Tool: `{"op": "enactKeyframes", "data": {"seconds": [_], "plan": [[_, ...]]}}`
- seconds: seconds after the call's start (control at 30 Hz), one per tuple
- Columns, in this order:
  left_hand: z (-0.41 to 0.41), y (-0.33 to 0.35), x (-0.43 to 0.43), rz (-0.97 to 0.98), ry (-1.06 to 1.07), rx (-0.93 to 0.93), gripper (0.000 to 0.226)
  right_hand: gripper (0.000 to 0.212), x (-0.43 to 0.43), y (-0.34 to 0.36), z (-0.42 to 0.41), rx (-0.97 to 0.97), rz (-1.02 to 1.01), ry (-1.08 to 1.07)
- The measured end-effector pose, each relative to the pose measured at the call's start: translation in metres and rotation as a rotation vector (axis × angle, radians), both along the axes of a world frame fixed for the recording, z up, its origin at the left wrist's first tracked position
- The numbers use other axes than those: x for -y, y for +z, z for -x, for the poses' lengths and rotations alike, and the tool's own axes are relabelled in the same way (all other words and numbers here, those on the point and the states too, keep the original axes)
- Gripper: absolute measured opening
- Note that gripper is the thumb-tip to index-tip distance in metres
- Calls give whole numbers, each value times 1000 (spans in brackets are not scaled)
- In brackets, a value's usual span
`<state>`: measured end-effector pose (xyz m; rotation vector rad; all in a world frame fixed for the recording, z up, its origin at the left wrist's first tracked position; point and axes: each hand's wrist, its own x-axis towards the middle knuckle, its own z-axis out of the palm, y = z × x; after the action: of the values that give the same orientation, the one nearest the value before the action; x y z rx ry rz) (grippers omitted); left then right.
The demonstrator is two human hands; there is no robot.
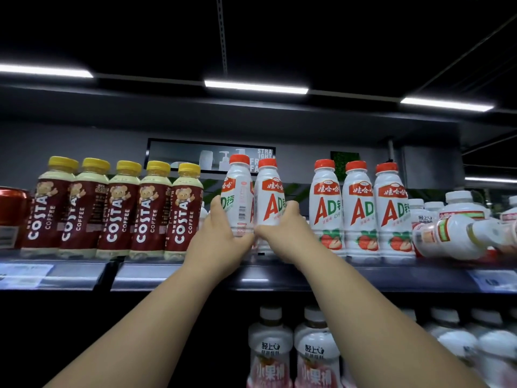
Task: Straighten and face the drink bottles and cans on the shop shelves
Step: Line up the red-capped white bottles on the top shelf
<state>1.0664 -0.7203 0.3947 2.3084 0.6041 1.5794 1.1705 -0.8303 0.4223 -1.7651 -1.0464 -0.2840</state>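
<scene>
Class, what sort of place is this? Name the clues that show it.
Probably a shop's drinks aisle: rows of identical Costa coffee bottles and red-capped AD bottles stand on a shelf with paper labels along its front edge.

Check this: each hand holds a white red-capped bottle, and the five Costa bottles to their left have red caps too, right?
No: the head view shows yellow caps on the five Costa bottles. The left hand and right hand do each hold a white red-capped bottle.

Five Costa coffee bottles point(119, 208), five red-capped AD milk bottles point(358, 211), one red can point(12, 217)
</scene>
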Motion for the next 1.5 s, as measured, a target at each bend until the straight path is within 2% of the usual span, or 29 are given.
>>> {"op": "enactKeyframes", "data": {"seconds": [0.17, 0.33, 0.4, 0.57, 0.67, 0.9, 1.07, 1.23, 1.37, 1.5], "plan": [[-2, -2, 1, -26, 13, 1, 89, 53, 4, -21, -6, 180, -117, -101], [-4, -2, 3, -43, 59, -17, 93, 74, -2, -32, -7, 356, -116, -259], [-5, -2, 4, -22, 94, -7, 99, 84, -2, -33, -8, 355, -92, -270], [-4, -2, 5, 3, 86, -24, 84, 90, 3, -37, -7, 330, -180, -249], [-4, -2, 6, -36, 100, -1, 93, 91, 4, -38, -7, 340, -173, -242], [-6, -3, 5, -39, 157, -64, 64, 82, 2, -43, -7, 331, -231, -273], [-7, -6, 3, -71, 179, -58, 71, 84, 2, -45, -7, 351, -231, -264], [-5, -5, 5, -96, 175, -101, 61, 78, 4, -47, -6, 349, -269, -243], [-6, -7, 6, -121, 204, -86, 71, 73, 4, -48, -7, 343, -285, -238], [-7, -8, 4, -132, 189, -99, 65, 67, 4, -48, -8, 361, -318, -254]]}}
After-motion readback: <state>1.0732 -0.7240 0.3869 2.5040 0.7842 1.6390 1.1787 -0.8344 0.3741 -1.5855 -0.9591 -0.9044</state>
